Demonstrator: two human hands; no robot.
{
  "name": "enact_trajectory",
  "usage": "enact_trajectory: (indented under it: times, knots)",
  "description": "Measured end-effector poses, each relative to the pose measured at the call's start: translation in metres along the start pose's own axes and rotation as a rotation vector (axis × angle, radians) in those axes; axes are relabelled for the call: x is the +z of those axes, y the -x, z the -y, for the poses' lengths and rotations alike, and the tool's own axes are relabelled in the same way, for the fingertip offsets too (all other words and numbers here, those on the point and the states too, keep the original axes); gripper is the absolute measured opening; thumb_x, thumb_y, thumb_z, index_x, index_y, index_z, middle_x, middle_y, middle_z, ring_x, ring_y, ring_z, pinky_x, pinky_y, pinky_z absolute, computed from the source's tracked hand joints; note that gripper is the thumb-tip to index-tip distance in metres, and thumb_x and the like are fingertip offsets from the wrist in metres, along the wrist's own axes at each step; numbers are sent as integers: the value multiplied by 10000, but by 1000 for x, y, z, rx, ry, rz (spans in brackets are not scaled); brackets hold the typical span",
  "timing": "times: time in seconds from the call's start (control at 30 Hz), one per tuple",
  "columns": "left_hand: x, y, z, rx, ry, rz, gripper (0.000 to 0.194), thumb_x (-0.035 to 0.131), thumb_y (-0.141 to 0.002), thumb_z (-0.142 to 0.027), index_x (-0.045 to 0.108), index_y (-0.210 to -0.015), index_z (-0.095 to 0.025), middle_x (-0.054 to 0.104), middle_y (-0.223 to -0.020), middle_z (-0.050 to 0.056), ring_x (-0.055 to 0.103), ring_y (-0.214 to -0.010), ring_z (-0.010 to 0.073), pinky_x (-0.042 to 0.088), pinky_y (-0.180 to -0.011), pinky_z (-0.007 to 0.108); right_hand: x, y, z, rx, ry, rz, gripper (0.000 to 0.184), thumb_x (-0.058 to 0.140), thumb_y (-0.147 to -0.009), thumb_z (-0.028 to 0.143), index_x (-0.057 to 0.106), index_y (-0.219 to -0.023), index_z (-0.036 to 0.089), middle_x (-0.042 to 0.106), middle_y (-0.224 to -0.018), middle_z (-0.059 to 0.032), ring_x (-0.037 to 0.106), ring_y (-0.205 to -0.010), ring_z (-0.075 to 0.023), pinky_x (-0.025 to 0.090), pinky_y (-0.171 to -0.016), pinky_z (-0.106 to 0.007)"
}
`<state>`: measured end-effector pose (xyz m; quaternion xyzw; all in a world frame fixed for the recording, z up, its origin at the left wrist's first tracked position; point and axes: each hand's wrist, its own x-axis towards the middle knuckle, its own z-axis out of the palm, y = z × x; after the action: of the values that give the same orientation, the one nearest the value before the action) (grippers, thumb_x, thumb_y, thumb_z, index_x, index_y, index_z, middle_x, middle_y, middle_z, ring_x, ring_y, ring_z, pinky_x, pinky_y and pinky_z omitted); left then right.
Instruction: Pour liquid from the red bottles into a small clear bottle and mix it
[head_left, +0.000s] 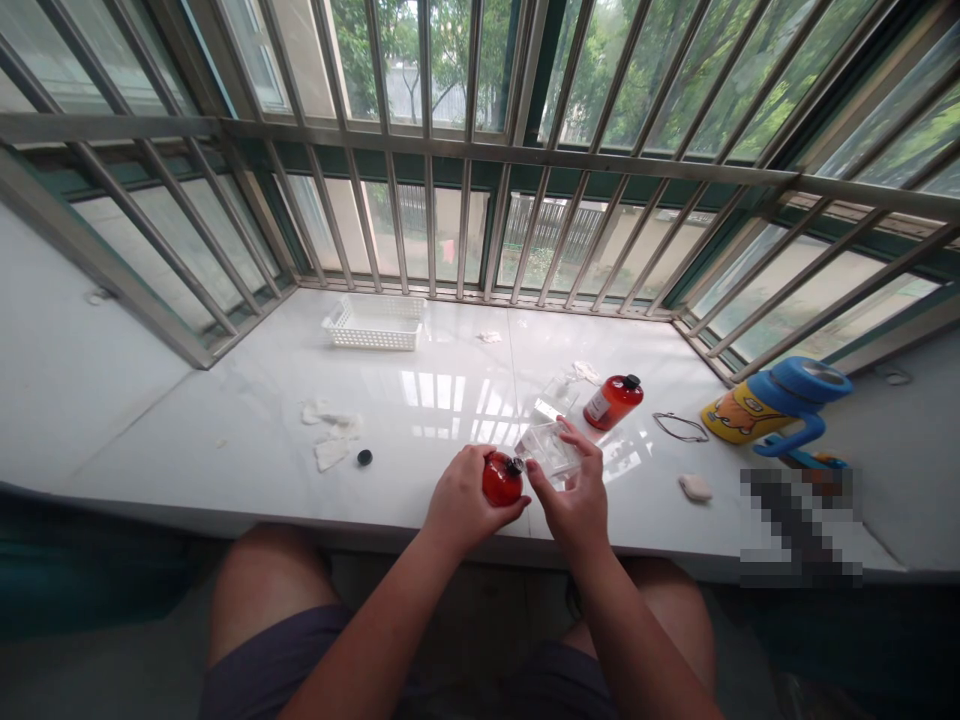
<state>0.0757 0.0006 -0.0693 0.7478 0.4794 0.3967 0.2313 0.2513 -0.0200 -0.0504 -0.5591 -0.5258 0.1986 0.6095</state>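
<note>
While the left hand point(463, 500) wraps round a glossy red bottle with a dark neck point(501, 485), the right hand point(581, 497) has a clear, see-through, box-like container point(551, 450). Landmark for all places: the capped red bottle, glossy, with a black cap and a pale label point(615, 403), on the white, shiny, marble-look desk point(450, 400). Left grip: closed about the held bottle's body, thumb toward the far side, neck left uncovered. Right grip: curled round the container's right part, thumb near the held bottle's neck; can't tell if thumb and neck touch. Held bottle sits left of the landmark and nearer the person; container also left and nearer, between the two. Can't tell whether the dark neck wears a cap. A second clear, shiny piece point(553, 402) lies just left of the landmark, partly hidden behind the container; shape unclear. Crumpled white tissue point(586, 372) just beyond it on the left. Small round black cap point(364, 457) well to the left and nearer, beside torn white paper scraps point(334, 440). White perforated plastic basket point(375, 335) far left and beyond, near the grey metal window bars point(465, 235). Right of the landmark: thin dark cord loop point(680, 427) near it, then the blue-and-yellow handled drink flask point(757, 405) farther right. Small beige lump point(696, 488) right and nearer, also on the desk
</note>
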Motion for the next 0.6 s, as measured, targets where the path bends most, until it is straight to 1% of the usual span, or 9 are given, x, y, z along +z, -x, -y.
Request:
enact_trajectory:
  times: [0.27, 0.6]
  knots:
    - [1, 1, 2, 8, 15, -10, 708, 920, -741, -499, 526, -1280, -265, 679, -1193, 78, 697, -1099, 307, 596, -975, 473, -1, -1, 2, -33, 40, 5, 515, 820, -865, 462, 569, -1274, 277, 571, -1553, -138, 542, -1456, -356, 427, -1207, -632]
    - [0, 0, 1, -5, 21, -4, 707, 926, -730, -493, 529, -1266, -259, 675, -1187, 77, 686, -1101, 308, 591, -969, 473, -1, -4, 2, -27, 51, 18, 526, 820, -865, 469, 569, -1287, 281, 564, -1561, -131, 540, -1457, -356, 427, -1211, -631]
